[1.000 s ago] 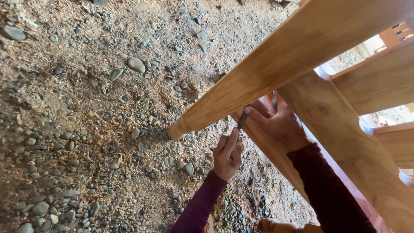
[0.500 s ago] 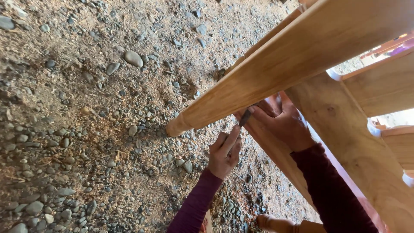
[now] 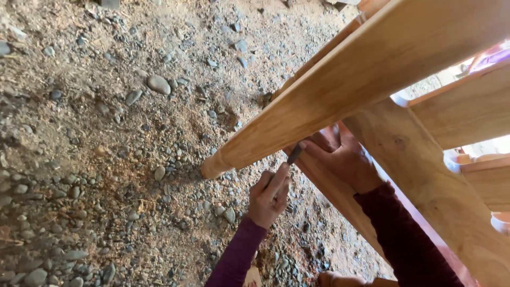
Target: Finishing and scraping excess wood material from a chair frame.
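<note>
In the head view, a small dark tool is pinched between the fingers of the left hand and pressed up against the underside of a slanted wooden beam. At two o'clock from it, the right hand is laid on a lower wooden rail; its fingertips are hidden behind the beam, so its grip cannot be told. The tool's tip is hard to make out. Gravel ground is spread at nine o'clock.
</note>
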